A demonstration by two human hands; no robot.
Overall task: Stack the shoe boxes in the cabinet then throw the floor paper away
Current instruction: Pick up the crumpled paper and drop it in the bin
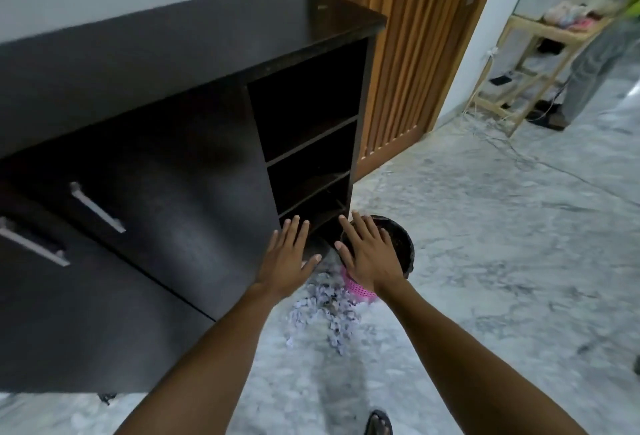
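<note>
Head view: L hand (287, 258) and R hand (367, 258) reach fwd, palms down, fingers straight and spread, holding nothing. L hand is in front of the dark cabinet (173, 64) at its lower R corner, by the open shelves (304, 143); shelf contents are too dark to tell. R hand is over the rim of a pink bin (403, 247) w/ dark liner, just beside the cabinet; can't tell if it touches. Shredded paper (325, 313) lies on the marble floor (485, 261) under both hands, against the bin's base. 2 metal handles (97, 207) on the cabinet doors. Wooden door (408, 53) behind.
</note>
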